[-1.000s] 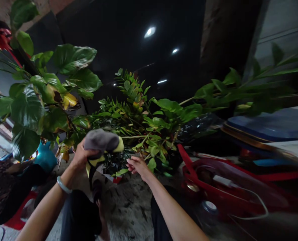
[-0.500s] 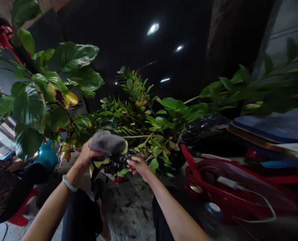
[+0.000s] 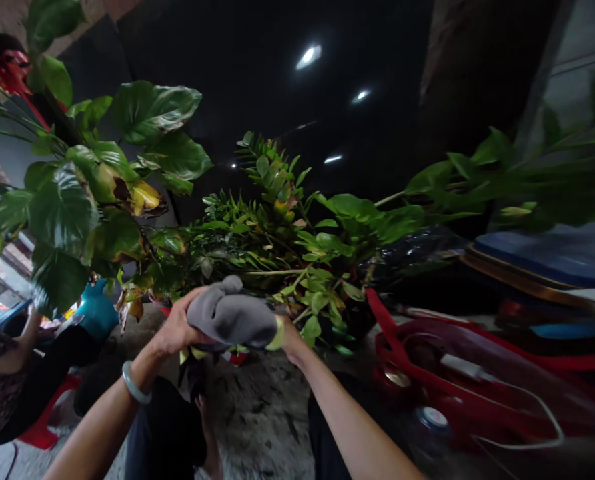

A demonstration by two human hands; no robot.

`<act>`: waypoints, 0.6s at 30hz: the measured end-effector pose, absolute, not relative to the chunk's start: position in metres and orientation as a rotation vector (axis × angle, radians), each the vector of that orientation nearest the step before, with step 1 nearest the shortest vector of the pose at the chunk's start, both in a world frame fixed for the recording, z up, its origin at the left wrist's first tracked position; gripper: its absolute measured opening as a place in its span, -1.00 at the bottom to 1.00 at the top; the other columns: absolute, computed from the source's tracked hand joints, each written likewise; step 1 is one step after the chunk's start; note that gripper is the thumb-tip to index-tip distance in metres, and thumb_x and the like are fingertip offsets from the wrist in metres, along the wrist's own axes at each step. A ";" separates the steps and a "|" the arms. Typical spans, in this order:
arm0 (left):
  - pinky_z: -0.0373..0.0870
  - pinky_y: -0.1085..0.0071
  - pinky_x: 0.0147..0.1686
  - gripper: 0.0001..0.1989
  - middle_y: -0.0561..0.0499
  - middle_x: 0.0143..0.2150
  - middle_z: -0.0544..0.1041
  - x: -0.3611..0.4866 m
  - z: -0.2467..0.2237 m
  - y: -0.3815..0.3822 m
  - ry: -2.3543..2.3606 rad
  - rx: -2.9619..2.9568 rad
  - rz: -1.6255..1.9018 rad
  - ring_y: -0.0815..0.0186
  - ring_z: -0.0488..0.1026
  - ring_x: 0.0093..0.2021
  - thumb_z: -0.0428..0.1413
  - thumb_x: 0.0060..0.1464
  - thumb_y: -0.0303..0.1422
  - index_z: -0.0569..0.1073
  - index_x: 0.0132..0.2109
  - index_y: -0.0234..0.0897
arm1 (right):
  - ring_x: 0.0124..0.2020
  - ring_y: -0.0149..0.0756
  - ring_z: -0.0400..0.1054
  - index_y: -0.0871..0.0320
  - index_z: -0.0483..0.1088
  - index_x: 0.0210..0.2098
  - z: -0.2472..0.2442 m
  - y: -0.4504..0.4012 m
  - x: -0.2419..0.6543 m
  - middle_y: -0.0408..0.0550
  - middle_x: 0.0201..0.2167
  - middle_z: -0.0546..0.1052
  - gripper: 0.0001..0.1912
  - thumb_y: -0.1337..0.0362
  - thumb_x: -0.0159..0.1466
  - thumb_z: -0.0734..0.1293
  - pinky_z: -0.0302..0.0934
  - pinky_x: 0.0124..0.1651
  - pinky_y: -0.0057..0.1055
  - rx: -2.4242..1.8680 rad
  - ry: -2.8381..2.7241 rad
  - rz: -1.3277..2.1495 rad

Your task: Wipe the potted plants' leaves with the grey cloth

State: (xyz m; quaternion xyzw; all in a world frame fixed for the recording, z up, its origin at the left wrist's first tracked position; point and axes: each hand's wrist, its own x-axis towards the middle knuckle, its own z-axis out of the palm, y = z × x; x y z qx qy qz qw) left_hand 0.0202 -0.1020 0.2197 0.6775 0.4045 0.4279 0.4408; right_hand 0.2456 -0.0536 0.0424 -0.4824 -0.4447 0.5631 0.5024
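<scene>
The wearer's dark trousers [image 3: 160,427] come up on the near side of the grey cloth piece [image 3: 235,320], a soft, puffed-out thing with pale yellow at its edge. The left forearm, with a pale bangle [image 3: 131,387] at the wrist, reaches to the cloth piece's left end, where the left hand [image 3: 175,328] is closed around it. The right hand [image 3: 291,341] meets the cloth piece's right end by the yellow edge; its fingers are hidden behind it, so whether they grip cannot be told. The cloth piece is held in the air above a grey floor [image 3: 257,407] strewn with dark bits. To the right of it, and lower, are a bottle or jar with a white cap [image 3: 432,419] and a red container [image 3: 396,350] with a white block [image 3: 461,367] in it. Well to its left another person [image 3: 0,387] in a patterned top sits by a red stool [image 3: 52,413], near something turquoise [image 3: 99,308]. Beyond the cloth piece are small-leaved plants [image 3: 322,247], with a broad-leaved plant [image 3: 62,213] up to its left, one leaf yellowed, and a blue tray-like thing [image 3: 552,253] far to its right. Behind them all a glossy black panel [image 3: 257,73] reflects lights.
</scene>
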 end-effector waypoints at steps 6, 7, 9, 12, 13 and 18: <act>0.44 0.26 0.08 -0.27 -0.04 0.01 0.61 0.030 0.223 -0.059 1.044 1.514 1.632 0.14 0.53 0.01 0.43 -0.29 -0.40 0.47 0.12 -0.26 | -0.61 -0.37 0.40 0.07 0.21 -0.58 0.044 -0.056 0.238 -0.13 -0.61 0.55 -0.65 0.04 -0.06 0.43 0.13 -0.65 -0.55 -1.181 -1.001 1.413; 0.42 0.22 0.12 -0.27 -0.04 0.01 0.61 0.030 0.207 -0.058 1.098 1.493 1.598 0.13 0.52 0.01 0.43 -0.33 -0.42 0.47 0.10 -0.25 | -0.62 -0.37 0.39 0.07 0.21 -0.58 0.045 -0.056 0.239 -0.14 -0.61 0.54 -0.65 0.04 -0.05 0.43 0.13 -0.66 -0.55 -1.182 -0.995 1.416; 0.37 0.13 0.19 -0.24 -0.02 -0.06 0.62 0.029 0.174 -0.065 1.239 1.510 1.402 0.09 0.52 0.00 0.45 -0.52 -0.50 0.51 0.00 -0.25 | -0.64 -0.38 0.38 0.07 0.20 -0.59 0.044 -0.056 0.242 -0.15 -0.63 0.53 -0.65 0.06 -0.05 0.44 0.11 -0.67 -0.56 -1.182 -0.982 1.429; 0.37 0.09 0.22 -0.23 -0.02 -0.06 0.63 0.026 0.158 -0.082 1.247 1.578 1.189 0.06 0.52 0.03 0.46 -0.55 -0.50 0.55 -0.01 -0.24 | -0.65 -0.39 0.37 0.08 0.21 -0.57 0.043 -0.056 0.249 -0.17 -0.64 0.51 -0.65 0.05 -0.04 0.44 0.08 -0.69 -0.57 -1.171 -0.966 1.448; 0.40 0.11 0.19 -0.24 -0.02 -0.05 0.63 0.025 0.165 -0.084 1.214 1.572 1.206 0.05 0.53 0.04 0.46 -0.52 -0.47 0.55 0.00 -0.24 | -0.65 -0.40 0.37 0.08 0.21 -0.57 0.043 -0.056 0.250 -0.17 -0.63 0.52 -0.65 0.05 -0.05 0.44 0.08 -0.69 -0.58 -1.168 -0.961 1.452; 0.51 0.25 0.01 -0.25 0.00 0.00 0.61 0.033 0.233 -0.058 0.985 1.416 1.626 0.07 0.55 0.01 0.44 -0.32 -0.38 0.49 0.13 -0.16 | -0.64 -0.41 0.37 0.08 0.19 -0.56 0.046 -0.055 0.251 -0.16 -0.61 0.54 -0.61 0.04 -0.06 0.46 0.12 -0.67 -0.59 -1.164 -0.953 1.456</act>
